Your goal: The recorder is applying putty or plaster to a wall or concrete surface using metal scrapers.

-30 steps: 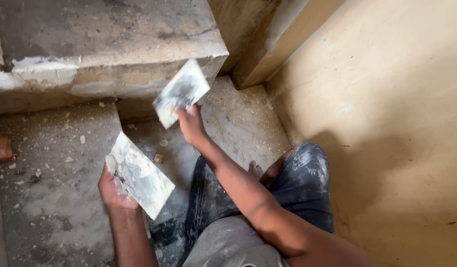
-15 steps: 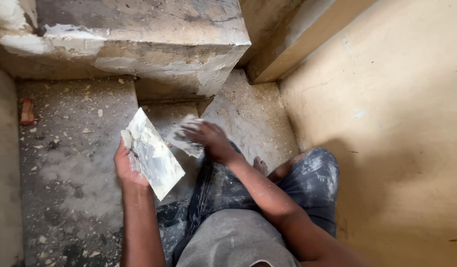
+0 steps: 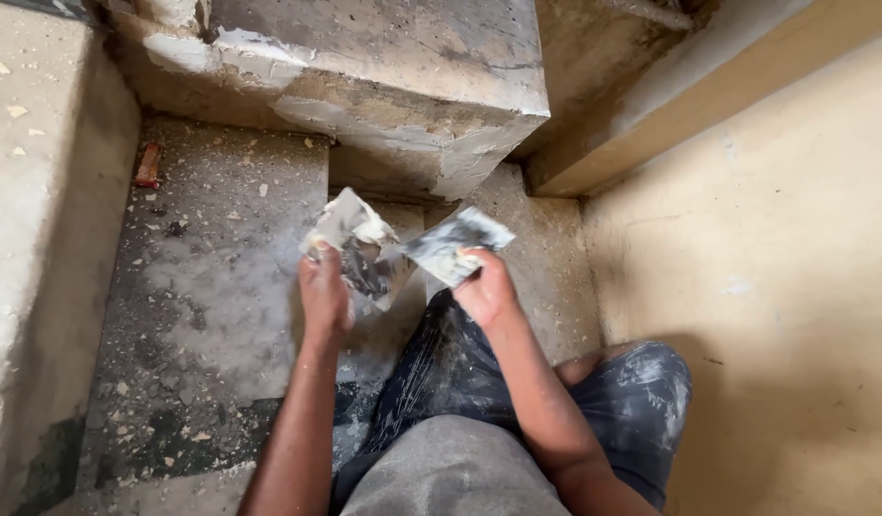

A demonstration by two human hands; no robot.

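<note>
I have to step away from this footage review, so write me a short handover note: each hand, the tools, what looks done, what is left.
Left hand: closed on a flat putty-smeared blade, held over the floor.
Right hand: closed on a smaller blade, its edge meeting the left blade, as if scraping putty between them.
Place: the person crouches on a dusty floor below a concrete step, beside a yellow wall.
Done: white filler shows along the step's edges and corner.
Left: the rest of the step face looks bare and rough; how much filling remains cannot be told.
</note>
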